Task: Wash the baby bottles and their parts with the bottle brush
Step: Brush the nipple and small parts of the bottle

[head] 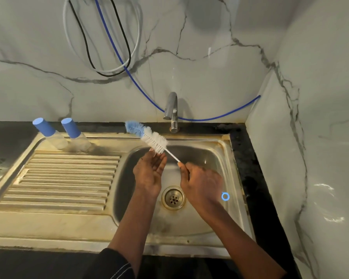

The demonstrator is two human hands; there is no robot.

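Over the steel sink basin (214, 158) my right hand (199, 182) grips the handle of a bottle brush (149, 135), whose blue-and-white bristle head slants up to the left. My left hand (149, 174) is held palm-up, fingers straight, with its fingertips touching the lower white bristles. Two clear baby bottles with blue caps stand at the back of the draining board: one (48, 131) on the left, the other (75, 131) just to its right. Both lean in this wide-angle view.
A chrome tap (172, 109) stands behind the basin, with no water visibly running. The drain (173, 197) lies between my forearms. A ribbed draining board (65, 178) fills the left side. Blue, black and white hoses (113, 57) hang on the marble wall. A small blue ring (225, 196) shows beside my right wrist.
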